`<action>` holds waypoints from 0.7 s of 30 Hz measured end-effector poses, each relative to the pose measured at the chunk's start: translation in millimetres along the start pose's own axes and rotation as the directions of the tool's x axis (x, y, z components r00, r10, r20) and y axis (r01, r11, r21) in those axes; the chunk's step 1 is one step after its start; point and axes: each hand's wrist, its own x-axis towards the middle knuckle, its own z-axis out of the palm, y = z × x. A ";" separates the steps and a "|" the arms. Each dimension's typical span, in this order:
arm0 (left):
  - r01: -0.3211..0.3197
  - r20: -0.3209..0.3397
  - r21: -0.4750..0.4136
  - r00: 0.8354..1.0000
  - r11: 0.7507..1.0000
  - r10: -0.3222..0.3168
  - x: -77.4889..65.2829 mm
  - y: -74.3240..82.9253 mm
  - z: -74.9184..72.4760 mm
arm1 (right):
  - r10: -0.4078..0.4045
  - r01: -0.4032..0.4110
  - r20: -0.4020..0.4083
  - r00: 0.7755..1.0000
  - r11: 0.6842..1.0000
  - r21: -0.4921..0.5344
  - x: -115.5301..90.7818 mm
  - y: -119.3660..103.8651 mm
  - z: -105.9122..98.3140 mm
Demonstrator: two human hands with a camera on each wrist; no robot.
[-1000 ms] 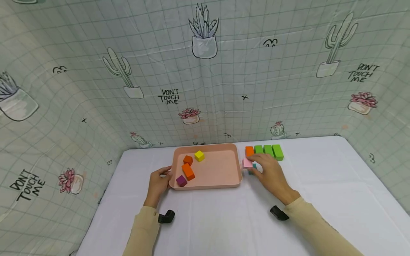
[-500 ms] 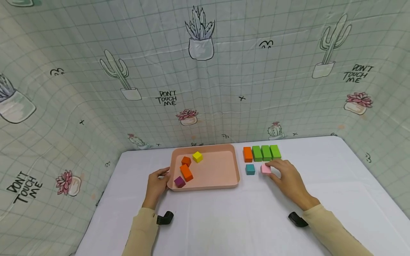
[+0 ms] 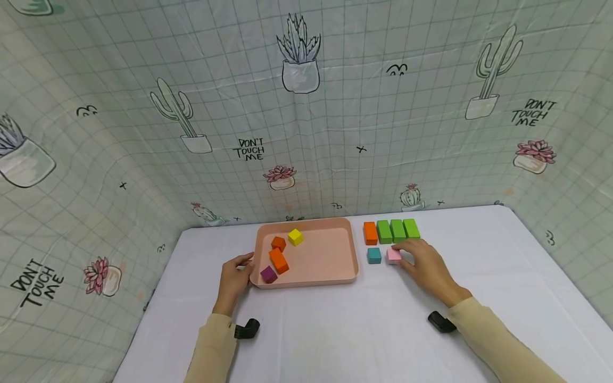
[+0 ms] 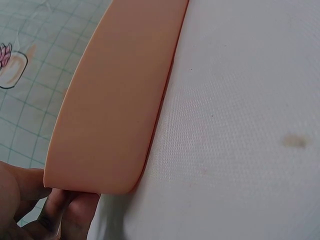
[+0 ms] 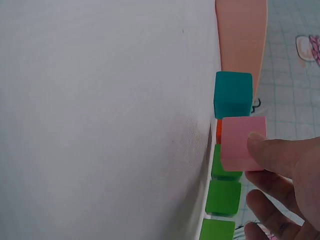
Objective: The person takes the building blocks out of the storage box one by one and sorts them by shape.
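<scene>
A pink cube (image 3: 394,256) sits right of a teal cube (image 3: 374,256), a narrow gap between them. My right hand (image 3: 423,264) pinches the pink cube, and the thumb (image 5: 275,152) lies on its face in the right wrist view. On the left, my left hand (image 3: 234,279) holds the left end of a shallow pink tray (image 3: 330,277). Its fingers (image 4: 80,212) bend at the tray's corner in the left wrist view. In the tray lie a yellow cube (image 3: 295,237), an orange cube (image 3: 278,243), a longer orange block (image 3: 279,260) and a purple cube (image 3: 268,274).
Behind the teal and pink cubes, an orange block (image 3: 370,233) and several green blocks (image 3: 397,231) stand in a row. A white cloth covers the table (image 3: 330,335). Around the back and sides hangs a printed curtain (image 3: 335,117).
My right hand first carried the pink cube right, past the teal cube, then shifted it slightly back left beside it. My left hand stayed at the tray.
</scene>
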 end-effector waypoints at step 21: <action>0.024 0.007 -0.016 1.000 1.000 -0.024 -0.7 -1.3 -1.7 | 0.012 -0.010 0.064 0.998 1.000 -0.017 12.9 4.2 11.2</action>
